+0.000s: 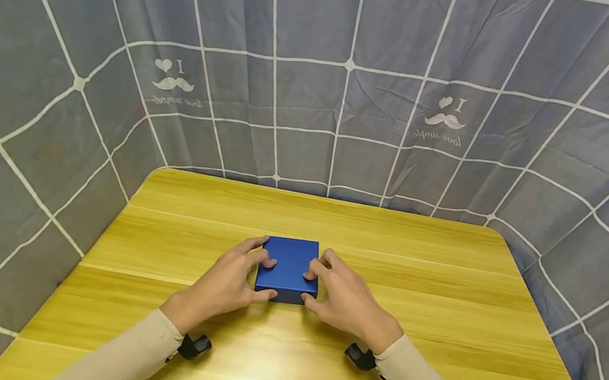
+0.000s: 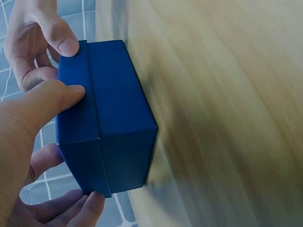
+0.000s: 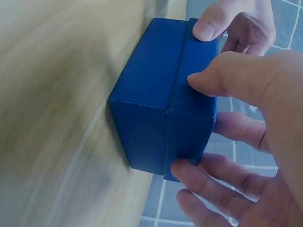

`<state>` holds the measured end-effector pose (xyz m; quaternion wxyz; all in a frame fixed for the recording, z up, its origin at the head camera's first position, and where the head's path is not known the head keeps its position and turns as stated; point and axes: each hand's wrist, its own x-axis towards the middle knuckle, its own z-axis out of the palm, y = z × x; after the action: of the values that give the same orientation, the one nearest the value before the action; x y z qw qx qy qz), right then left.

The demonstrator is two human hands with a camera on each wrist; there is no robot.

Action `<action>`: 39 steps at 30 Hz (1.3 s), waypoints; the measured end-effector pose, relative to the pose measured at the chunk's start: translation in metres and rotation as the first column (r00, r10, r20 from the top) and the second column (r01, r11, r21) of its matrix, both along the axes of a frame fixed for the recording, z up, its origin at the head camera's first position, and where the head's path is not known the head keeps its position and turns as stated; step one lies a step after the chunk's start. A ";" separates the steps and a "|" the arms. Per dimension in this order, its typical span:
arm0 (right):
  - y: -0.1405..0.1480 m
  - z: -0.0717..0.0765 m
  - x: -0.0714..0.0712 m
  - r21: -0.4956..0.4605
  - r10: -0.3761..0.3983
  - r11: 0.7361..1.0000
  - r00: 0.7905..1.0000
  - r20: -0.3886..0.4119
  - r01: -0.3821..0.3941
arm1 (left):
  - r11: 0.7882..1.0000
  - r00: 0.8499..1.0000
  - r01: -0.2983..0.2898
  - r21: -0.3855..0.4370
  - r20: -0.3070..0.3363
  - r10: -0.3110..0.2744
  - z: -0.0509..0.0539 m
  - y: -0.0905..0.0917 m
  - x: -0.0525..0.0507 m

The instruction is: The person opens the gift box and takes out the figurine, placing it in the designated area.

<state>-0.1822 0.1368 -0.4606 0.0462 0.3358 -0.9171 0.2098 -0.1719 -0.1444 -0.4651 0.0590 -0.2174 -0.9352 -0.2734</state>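
A blue lidded box rests on the wooden table, its top facing up in the head view. In the left wrist view a seam separates its lid from the lower body. My left hand grips the lid from the left, thumb on the near side and fingers on the top and left side. On the other side my right hand holds the lid likewise, its thumb pressed to the near face. The lid appears seated on the body; the box's inside is hidden.
The yellow wood-grain table spreads around the box. Grey curtains with white grid lines stand behind it and along both sides. A black wrist strap mount sits at the left cuff, another at the right.
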 end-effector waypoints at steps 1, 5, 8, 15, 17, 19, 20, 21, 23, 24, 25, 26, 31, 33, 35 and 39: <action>0.002 0.000 0.001 0.001 -0.002 1.000 1.000 0.002 0.002 | 1.000 1.000 0.002 0.002 0.002 -0.002 0.000 0.002 0.001; 0.009 -0.002 0.003 -0.006 -0.012 1.000 1.000 0.015 0.013 | 1.000 1.000 0.011 0.005 0.005 -0.011 -0.001 0.008 0.002; 0.014 -0.003 0.004 -0.015 -0.023 1.000 1.000 0.018 0.024 | 1.000 1.000 0.019 0.002 0.004 -0.019 -0.001 0.013 0.003; 0.026 -0.003 0.008 -0.033 -0.023 0.999 0.999 0.041 0.025 | 0.999 0.999 0.036 0.012 0.016 -0.036 -0.003 0.022 0.005; 0.029 -0.003 0.009 -0.039 -0.022 0.999 0.999 0.050 0.024 | 0.999 0.999 0.041 0.011 0.013 -0.041 -0.004 0.024 0.006; 0.032 -0.004 0.010 -0.044 -0.024 0.999 0.998 0.057 0.027 | 0.999 0.999 0.049 0.008 0.007 -0.049 -0.005 0.025 0.006; 0.033 -0.004 0.010 -0.045 -0.026 0.999 0.998 0.058 0.028 | 0.999 0.999 0.053 0.004 0.003 -0.053 -0.005 0.026 0.006; 0.034 -0.004 0.010 -0.047 -0.027 0.998 0.998 0.058 0.030 | 0.998 0.998 0.056 0.002 0.001 -0.056 -0.005 0.027 0.006; 0.036 -0.004 0.010 -0.050 -0.028 0.998 0.998 0.061 0.031 | 0.998 0.998 0.062 -0.001 -0.002 -0.062 -0.005 0.028 0.006; 0.036 -0.005 0.010 -0.050 -0.029 0.998 0.998 0.061 0.032 | 0.998 0.998 0.064 -0.003 -0.003 -0.064 -0.005 0.028 0.006; 0.037 -0.005 0.010 -0.052 -0.030 0.998 0.998 0.062 0.033 | 0.998 0.998 0.064 -0.004 -0.004 -0.064 -0.005 0.029 0.007; 0.038 -0.005 0.010 -0.055 -0.029 0.998 0.998 0.063 0.033 | 0.998 0.998 0.065 -0.005 -0.005 -0.065 -0.005 0.030 0.007; 0.044 -0.007 0.010 -0.064 -0.025 0.998 0.997 0.076 0.030 | 0.998 0.998 0.069 -0.005 -0.011 -0.069 -0.005 0.034 0.009; 0.047 -0.008 0.011 -0.065 -0.021 0.998 0.996 0.082 0.027 | 0.997 0.997 0.072 -0.002 -0.015 -0.072 -0.006 0.036 0.009; 0.050 -0.008 0.012 -0.069 -0.022 0.997 0.997 0.081 0.027 | 0.997 0.997 0.079 -0.003 -0.021 -0.079 -0.007 0.038 0.009; 0.055 -0.009 0.013 -0.073 -0.026 0.997 0.998 0.063 0.031 | 0.996 0.996 0.087 -0.001 -0.029 -0.087 -0.008 0.043 0.009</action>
<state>-0.1694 0.1917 -0.4697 0.0334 0.3141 -0.9144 0.2531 -0.1629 -0.1018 -0.4729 0.0605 -0.2618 -0.9238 -0.2726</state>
